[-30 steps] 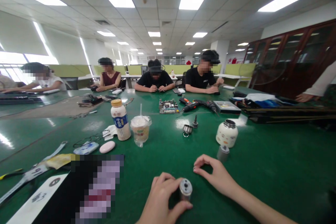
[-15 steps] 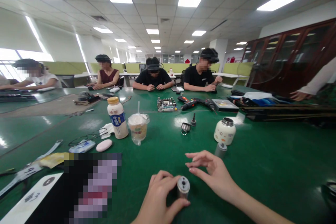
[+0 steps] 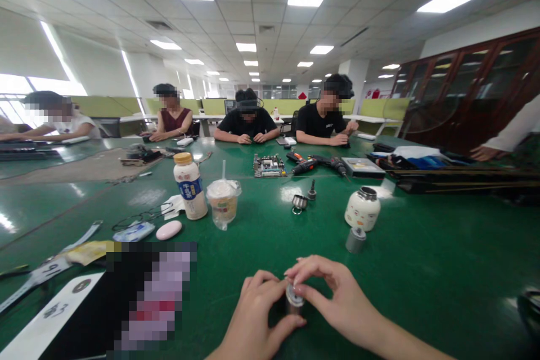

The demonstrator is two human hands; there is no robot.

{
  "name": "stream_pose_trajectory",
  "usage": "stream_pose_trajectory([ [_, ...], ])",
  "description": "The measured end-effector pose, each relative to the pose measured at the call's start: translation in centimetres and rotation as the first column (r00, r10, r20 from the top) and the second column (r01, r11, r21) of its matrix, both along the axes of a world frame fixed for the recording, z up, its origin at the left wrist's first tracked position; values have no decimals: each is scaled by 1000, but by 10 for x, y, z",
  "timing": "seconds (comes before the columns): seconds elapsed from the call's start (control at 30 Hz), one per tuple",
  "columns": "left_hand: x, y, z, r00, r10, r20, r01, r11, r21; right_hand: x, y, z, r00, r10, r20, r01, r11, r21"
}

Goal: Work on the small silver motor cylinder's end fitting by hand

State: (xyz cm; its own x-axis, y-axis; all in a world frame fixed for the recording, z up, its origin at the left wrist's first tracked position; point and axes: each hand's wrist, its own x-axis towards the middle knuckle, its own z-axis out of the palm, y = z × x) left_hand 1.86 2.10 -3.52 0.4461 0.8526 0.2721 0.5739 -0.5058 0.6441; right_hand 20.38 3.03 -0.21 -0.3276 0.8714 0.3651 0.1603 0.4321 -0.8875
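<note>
My left hand [image 3: 257, 312] is wrapped around the side of a small metal cylinder [image 3: 294, 308] that looks like an electric motor, upright near the table's front. My right hand [image 3: 331, 292] has its thumb and fingertips closed at the cylinder's top rim; the fingers partly cover its top face. Beyond the right hand stands a similar silver cylinder [image 3: 356, 241] with a small piece on top. Just behind it is a cream jar-like flask [image 3: 363, 209] with an open metal neck. Farther off lie a small metal cup-shaped part with a ring [image 3: 299, 202] and a dark chuck-like part [image 3: 311, 190].
On the green table [image 3: 253, 259] are a milk tea bottle [image 3: 191, 188], a bagged drink cup [image 3: 223, 205], a pink oval case [image 3: 169, 230] and a circuit board [image 3: 269, 165]. Power drills [image 3: 307, 164] lie behind. Several people sit across; a sleeved arm [image 3: 517, 129] reaches in at right.
My right hand has moved left and down onto the cylinder's top, its fingers closing there. My left hand keeps its hold. The view has shifted slightly.
</note>
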Motion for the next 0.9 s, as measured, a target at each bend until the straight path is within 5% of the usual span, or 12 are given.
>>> stream_pose_trajectory([
  [0.4,2,-1,6,1000,-5,4,5,1000,-12,0,-4,3,987,-79,138,74,996,41],
  [0.73,2,-2,4,1000,2,23,-1,999,-32,-1,-4,-4,997,-54,55,50,996,79],
  [0.9,2,-3,7,1000,19,-5,-19,999,-51,7,13,-16,971,-227,-72,233,968,93],
])
